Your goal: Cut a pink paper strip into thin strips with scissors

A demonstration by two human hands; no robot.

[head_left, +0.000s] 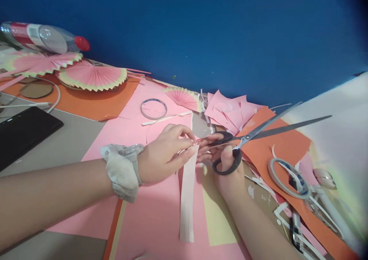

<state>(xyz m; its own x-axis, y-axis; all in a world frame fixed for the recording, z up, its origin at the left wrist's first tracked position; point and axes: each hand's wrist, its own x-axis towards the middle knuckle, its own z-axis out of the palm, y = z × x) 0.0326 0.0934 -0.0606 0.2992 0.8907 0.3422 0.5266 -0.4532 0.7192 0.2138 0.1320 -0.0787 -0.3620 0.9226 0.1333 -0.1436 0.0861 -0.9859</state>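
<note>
The left hand (165,152) has its thumb and fingers pinched together on the top end of a narrow white strip (187,198), which hangs down toward the person over the big pink paper (149,214). Right beside it, the right hand (229,177) holds a pair of scissors (245,139), the thumb through the lower black ring and the fingers stretched out toward the left hand by the upper one. The blades stand apart, pointing away to the right. From here I can't tell whether those outstretched fingertips touch the strip.

A pale scrunchie (123,175) circles the left wrist. Partly under the right forearm lies a yellow sheet (220,225). Beyond the hands, a tape roll (152,118) lies flat on the pink, with a small pleated fan (184,98) near it. Over to the right, another tape roll (270,171) rests on orange paper (276,145). Far left, a bottle (54,37) with a red cap lies on its side behind a larger pink fan (93,76), against the blue wall (201,33).
</note>
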